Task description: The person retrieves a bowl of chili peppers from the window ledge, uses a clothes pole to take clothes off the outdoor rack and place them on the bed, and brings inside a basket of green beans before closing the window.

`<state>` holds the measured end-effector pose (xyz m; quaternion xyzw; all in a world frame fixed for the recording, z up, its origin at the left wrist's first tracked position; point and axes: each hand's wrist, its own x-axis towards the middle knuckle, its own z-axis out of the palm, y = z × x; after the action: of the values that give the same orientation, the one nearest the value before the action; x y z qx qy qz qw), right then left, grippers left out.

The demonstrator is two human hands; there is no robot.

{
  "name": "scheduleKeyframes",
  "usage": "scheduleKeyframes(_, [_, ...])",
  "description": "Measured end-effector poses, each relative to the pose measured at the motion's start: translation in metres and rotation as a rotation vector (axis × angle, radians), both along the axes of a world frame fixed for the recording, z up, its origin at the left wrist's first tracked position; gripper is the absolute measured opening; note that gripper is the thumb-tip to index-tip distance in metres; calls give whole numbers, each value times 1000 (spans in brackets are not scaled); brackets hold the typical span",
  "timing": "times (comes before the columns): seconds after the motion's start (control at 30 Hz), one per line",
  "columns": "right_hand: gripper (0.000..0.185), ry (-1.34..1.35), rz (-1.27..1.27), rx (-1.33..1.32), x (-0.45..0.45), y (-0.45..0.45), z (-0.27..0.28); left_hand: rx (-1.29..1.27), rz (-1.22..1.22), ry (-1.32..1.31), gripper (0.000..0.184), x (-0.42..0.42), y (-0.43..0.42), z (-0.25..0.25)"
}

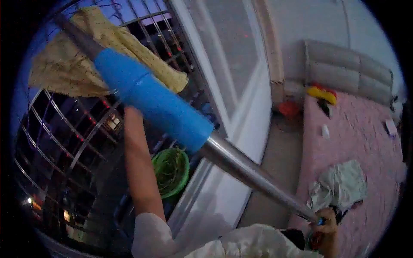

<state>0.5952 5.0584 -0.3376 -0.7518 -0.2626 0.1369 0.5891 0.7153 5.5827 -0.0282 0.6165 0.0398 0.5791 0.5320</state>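
A long metal pole point(258, 174) with a blue sleeve point(163, 109) slants across the view, close to the camera. Its lower right end is in my right hand point(328, 221), with the fingers closed round it. My left arm reaches up to the blue sleeve; only the wrist end of my left hand point(132, 112) shows, and the fingers are hidden behind the sleeve. Behind the upper end of the pole hangs a yellow patterned cloth point(64, 71), in front of a metal window grille point(86, 146). Whether the pole touches the cloth I cannot tell.
Below my left arm stands a green basin point(183, 182) with thin strands in it. A white-framed sliding door point(223, 124) divides this side from a room. There, a bed with a pink sheet point(318, 150) carries a pale crumpled cloth point(340, 185); a red basin point(289, 109) sits near the wall.
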Motion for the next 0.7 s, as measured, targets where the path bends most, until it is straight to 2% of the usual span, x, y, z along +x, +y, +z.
scheduleKeyframes(0.03, [24, -487, -127, -102, -18, -18, -19, -11, -138, -15, 44, 15, -10, -3])
scheduleKeyframes(0.07, [24, -454, -163, -111, -28, -25, -35, -28, -303, -9, 43, 34, -22, -8])
scheduleKeyframes(0.13, [27, -735, -769, 89, -43, -27, -37, -90, -665, 42, 41, 71, -49, -28])
scheduleKeyframes(0.2, [27, -187, -488, -38, -66, -83, -21, -177, -1028, 128, 38, 107, -87, -62])
scheduleKeyframes(0.23, [27, -153, -559, -58, -72, -94, -11, -236, -1211, 175, 37, 120, -110, -85])
scheduleKeyframes(0.3, [24, -250, -482, -473, -89, -111, 6, -356, -1557, 294, 34, 144, -162, -136])
scheduleKeyframes(0.33, [24, -202, -543, -499, -104, -118, 5, -400, -1696, 362, 33, 155, -191, -161])
scheduleKeyframes(0.37, [25, -113, -635, -392, -118, -123, -1, -439, -1819, 431, 32, 161, -222, -186])
scheduleKeyframes(0.4, [27, -34, -724, -279, -132, -128, -6, -466, -1872, 468, 32, 163, -256, -209])
scheduleKeyframes(0.47, [22, 103, -884, -396, -164, -135, -14, -141, -1524, 706, 23, 155, -331, -255])
scheduleKeyframes(0.53, [23, 222, -1060, -552, -193, -139, -29, -364, -1498, 1014, 28, 163, -392, -304])
scheduleKeyframes(0.57, [23, 619, -1119, -459, -196, -134, -36, -348, -1554, 985, 30, 155, -407, -332])
scheduleKeyframes(0.6, [23, 635, -1144, -466, -196, -124, -42, -327, -1603, 948, 31, 141, -420, -336])
scheduleKeyframes(0.67, [22, 475, -1274, -613, -198, -103, -63, -141, -1200, 1370, 37, 174, -463, -376])
scheduleKeyframes(0.7, [22, 484, -1290, -620, -198, -97, -72, -138, -1219, 1376, 37, 178, -477, -386])
